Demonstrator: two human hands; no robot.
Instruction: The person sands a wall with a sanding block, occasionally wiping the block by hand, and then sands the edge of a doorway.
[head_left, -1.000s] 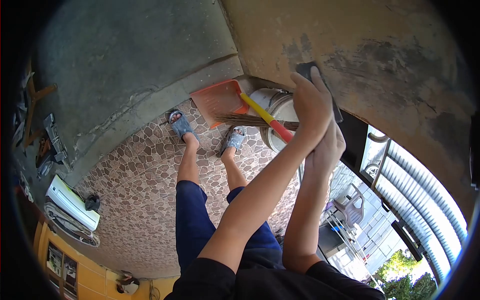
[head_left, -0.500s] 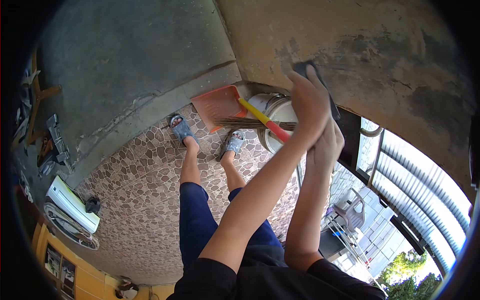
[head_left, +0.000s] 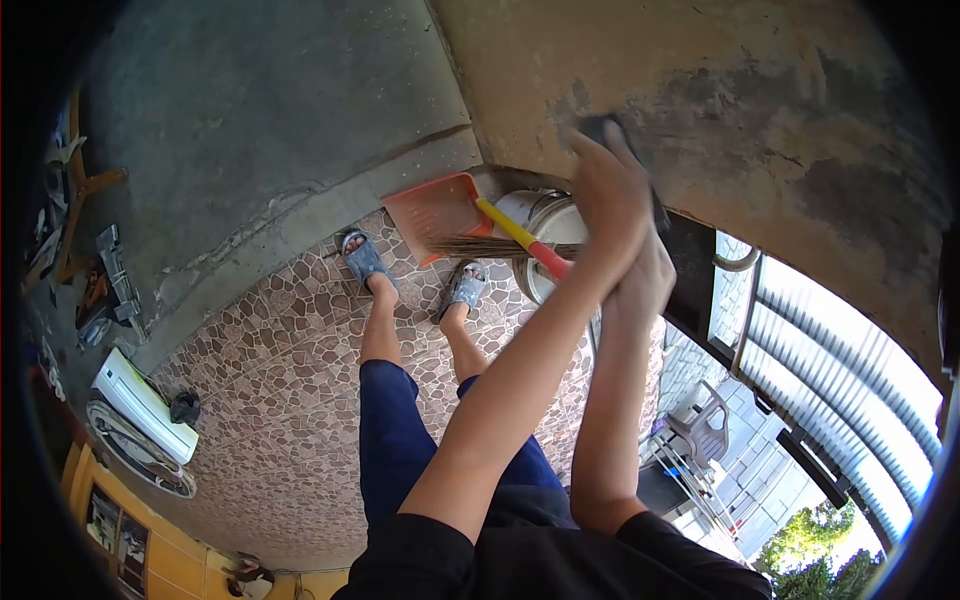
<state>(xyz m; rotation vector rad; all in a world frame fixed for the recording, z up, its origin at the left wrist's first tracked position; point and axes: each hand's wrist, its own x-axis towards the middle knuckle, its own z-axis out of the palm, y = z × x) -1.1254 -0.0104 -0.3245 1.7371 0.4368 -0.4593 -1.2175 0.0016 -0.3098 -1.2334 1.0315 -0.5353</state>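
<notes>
A dark, flat, elongated tool [head_left: 598, 127] lies against the brown, worn wall [head_left: 740, 130]. My left hand [head_left: 612, 195] is closed around it, with finger and thumb tips near its upper end, smeared by motion. Just below, my right hand [head_left: 650, 277] is closed beside my left wrist, partly covered by my left forearm. What it grips is hidden. Beneath my hands, a stick broom [head_left: 490, 246] with a red and yellow handle [head_left: 510, 223] crosses in front of a white bucket [head_left: 558, 225]. An orange dustpan [head_left: 430, 215] rests by the wall's base.
My sandalled feet stand on the stone-patterned floor [head_left: 300, 400], beside a grey concrete ledge [head_left: 290, 215]. Tools [head_left: 118, 280] and a wooden frame [head_left: 85, 190] are at the left. A plastic chair [head_left: 705, 425] and corrugated sheeting [head_left: 830, 370] are at the lower right.
Both hands and the dark tool have shifted slightly left along the wall, and the tool's upper end is a little higher. The bucket, broom and dustpan have hardly moved.
</notes>
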